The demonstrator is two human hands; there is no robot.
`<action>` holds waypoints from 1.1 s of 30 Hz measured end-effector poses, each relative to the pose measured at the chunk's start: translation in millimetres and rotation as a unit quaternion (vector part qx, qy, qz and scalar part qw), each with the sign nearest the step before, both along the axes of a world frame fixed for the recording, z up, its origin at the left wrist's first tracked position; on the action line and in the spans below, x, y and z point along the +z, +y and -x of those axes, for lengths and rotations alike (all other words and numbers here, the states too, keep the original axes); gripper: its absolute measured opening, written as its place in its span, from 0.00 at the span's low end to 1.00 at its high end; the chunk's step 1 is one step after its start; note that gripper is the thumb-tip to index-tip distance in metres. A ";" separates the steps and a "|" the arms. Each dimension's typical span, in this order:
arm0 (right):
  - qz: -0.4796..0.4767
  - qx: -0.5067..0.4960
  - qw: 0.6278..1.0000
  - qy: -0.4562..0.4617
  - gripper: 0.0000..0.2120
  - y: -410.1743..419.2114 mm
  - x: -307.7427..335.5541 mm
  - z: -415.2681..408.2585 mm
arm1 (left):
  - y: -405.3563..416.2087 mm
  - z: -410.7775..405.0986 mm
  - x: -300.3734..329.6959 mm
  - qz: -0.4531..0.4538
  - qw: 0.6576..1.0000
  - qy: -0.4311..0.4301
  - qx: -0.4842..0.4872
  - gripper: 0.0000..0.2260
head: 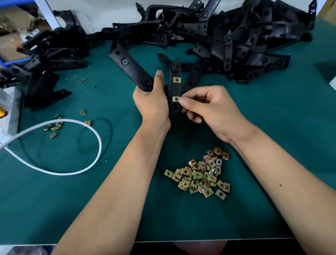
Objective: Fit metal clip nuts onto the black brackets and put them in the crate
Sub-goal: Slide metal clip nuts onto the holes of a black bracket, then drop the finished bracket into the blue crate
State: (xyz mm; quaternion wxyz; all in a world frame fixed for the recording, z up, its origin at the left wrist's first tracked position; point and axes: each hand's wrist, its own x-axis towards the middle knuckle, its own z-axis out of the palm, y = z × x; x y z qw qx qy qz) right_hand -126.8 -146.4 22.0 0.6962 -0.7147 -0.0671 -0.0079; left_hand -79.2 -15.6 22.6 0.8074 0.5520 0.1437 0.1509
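Both our hands are busy on one bracket [174, 89]: our left hand [152, 99] is wrapped round its left arm and holds it up off the mat [278, 132], while our right hand [204, 105] pinches the lower clip nut [176, 98] between thumb and forefinger at the bracket's right edge. An upper nut [176, 80] already sits on the same strip. We judge the lower one to be going on or just seated; we cannot tell whether it is fully home.

Risks from here, as we read them:
- If the nut is pushed on askew, its hole will not line up with the bracket's hole, and it may spring off when we let go.
- Our grip is on one arm only, so the centre strip could twist under the push and the nut could slip from our fingertips.
- A dropped nut would land near the nut pile [201, 173] or roll toward the strays [55, 126] by the white cable [89, 135], and be easy to lose.
- The bracket heap [225, 39] lies close behind; a swing of the free arm could snag it and drag parts down.

No crate shows in view, so the drop-off will need a reach out of frame, where a half-seated nut could shake loose.
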 end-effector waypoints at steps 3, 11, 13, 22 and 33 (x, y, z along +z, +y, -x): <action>-0.023 0.000 1.000 0.016 0.02 -0.4 -0.6 0.2 | -1.5 1.2 -0.4 0.003 1.000 0.004 -0.005 0.17; -0.014 0.009 0.999 0.031 0.05 3.5 -3.6 1.0 | -1.9 3.2 -4.5 -0.004 0.999 0.005 0.045 0.14; -0.010 0.002 1.000 0.026 0.05 5.3 -4.8 1.9 | -2.2 3.7 -4.2 -0.020 0.997 0.000 0.070 0.13; 0.063 -0.031 0.997 -0.023 0.09 12.2 -4.6 2.8 | -0.9 6.5 -1.2 -0.097 0.982 -0.036 0.158 0.13; -0.100 -0.139 0.985 -0.003 0.18 -19.1 17.4 13.5 | -33.1 22.1 11.2 -0.111 0.992 -0.061 0.002 0.18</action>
